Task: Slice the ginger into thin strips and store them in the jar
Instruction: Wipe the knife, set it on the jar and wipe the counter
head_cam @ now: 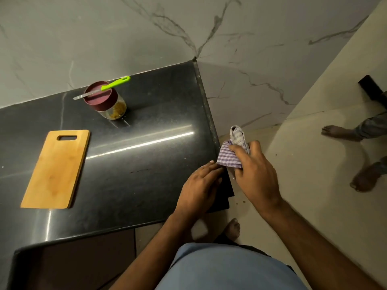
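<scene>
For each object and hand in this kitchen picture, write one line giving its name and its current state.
jar: upright, lid on, yellowish contents
knife: lying across the jar's lid
cutting board: flat on the counter, bare
checked cloth: bunched, held off the counter corner
right hand: grips the cloth
left hand: fingers flat on the counter corner

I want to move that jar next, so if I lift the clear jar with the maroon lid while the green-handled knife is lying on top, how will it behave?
The green-handled knife overhangs the maroon lid on both sides, so it would probably slide off at any tilt. The clear jar looks mostly empty, so likely light and easy to tip. Its smooth wall may feel slippery.
</scene>
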